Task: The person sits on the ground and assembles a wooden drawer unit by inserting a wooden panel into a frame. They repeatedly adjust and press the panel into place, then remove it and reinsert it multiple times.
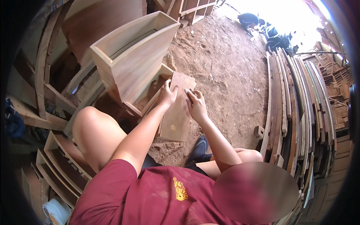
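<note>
A wooden drawer (pixel 174 120) stands tilted on the ground between my knees, one broad side panel facing up toward me. My left hand (pixel 167 94) is closed over the panel's upper left edge, thumb on the face and fingers over the rim. On the right, my right hand (pixel 197 105) pinches a small dark piece (pixel 190 95) against the panel's right part. It looks like a folded pad or small block, but the fingers hide most of it. Pale patches show on the panel's lower face.
Another open wooden drawer (pixel 144 56) stands upright just beyond, on the left. More drawers (pixel 62 165) are stacked at the lower left, near a light blue container (pixel 56 210). Long boards (pixel 287 101) lean along the right side. Bare earth (pixel 221 71) lies between, with a motorcycle (pixel 277 37) at the far end.
</note>
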`<state>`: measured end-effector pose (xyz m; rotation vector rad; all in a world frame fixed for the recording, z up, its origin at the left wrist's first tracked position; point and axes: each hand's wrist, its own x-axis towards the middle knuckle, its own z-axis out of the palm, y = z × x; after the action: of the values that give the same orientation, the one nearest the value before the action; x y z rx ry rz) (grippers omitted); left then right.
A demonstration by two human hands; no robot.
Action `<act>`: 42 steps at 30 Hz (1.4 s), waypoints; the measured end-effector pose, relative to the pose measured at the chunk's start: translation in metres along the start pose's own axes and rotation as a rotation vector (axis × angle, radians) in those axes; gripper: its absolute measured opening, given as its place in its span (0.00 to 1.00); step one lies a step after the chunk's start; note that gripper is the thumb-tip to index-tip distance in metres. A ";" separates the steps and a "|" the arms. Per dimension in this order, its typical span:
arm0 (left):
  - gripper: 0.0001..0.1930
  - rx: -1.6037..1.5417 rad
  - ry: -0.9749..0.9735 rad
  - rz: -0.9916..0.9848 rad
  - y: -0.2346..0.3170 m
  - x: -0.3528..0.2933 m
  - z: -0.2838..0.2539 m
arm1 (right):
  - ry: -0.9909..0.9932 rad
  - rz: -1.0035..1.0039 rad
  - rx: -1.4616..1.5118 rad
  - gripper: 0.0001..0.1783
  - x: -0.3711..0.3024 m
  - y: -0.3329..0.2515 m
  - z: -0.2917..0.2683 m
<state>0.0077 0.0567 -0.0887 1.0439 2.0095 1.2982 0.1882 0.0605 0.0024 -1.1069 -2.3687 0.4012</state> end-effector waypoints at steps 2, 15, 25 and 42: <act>0.37 -0.049 -0.014 0.076 -0.002 0.000 0.000 | -0.047 -0.037 -0.239 0.34 -0.015 -0.006 0.012; 0.37 0.418 -0.144 0.190 0.043 -0.023 -0.019 | -0.063 0.581 0.522 0.22 -0.026 0.048 0.018; 0.33 0.204 -0.120 0.268 0.027 -0.018 -0.023 | -0.062 0.099 -0.151 0.20 -0.032 -0.016 0.001; 0.46 -0.120 -0.146 -0.132 -0.007 0.000 0.003 | -0.459 0.189 -0.431 0.57 0.024 -0.009 0.027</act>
<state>0.0079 0.0572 -0.0960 0.9075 1.8356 1.2214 0.1547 0.0717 -0.0084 -1.5819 -2.8487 0.2284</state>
